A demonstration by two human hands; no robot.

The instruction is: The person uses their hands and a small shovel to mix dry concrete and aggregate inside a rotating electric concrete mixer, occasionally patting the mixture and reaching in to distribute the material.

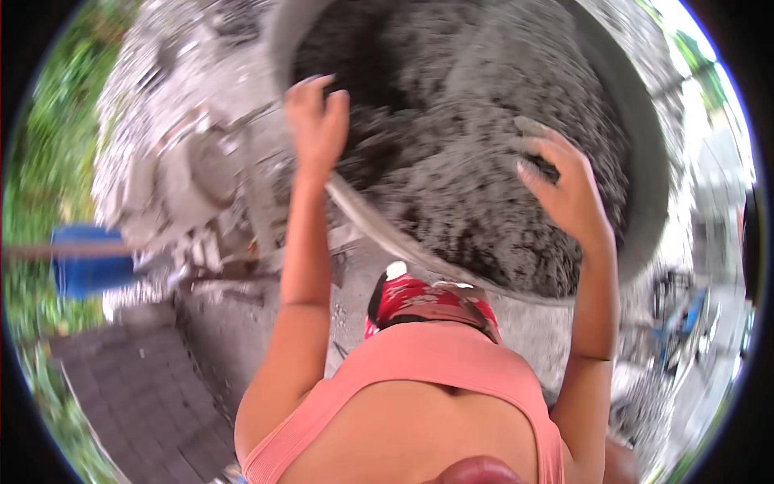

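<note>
Here's the grainy grey mix (484,161), heaped inside a big round tub (649,169) right in front of my red patterned shorts (411,297), probably set this close so both arms can reach in. My right hand (571,184) hangs over the mix, fingers loosely curved and parted, gripping nothing, grey on the tips; whether they brush the surface, I can't tell. My left hand (314,129) is up by the tub's left rim, thumb and fingers apart, empty too, perhaps held wide to suit the tub's breadth. Out left, what look like dusty sacks (201,169) slump together; beyond, a blue container (90,270). Nearer, dark grey blocks (145,395) sit in tight rows, presumably to stay tidy.
</note>
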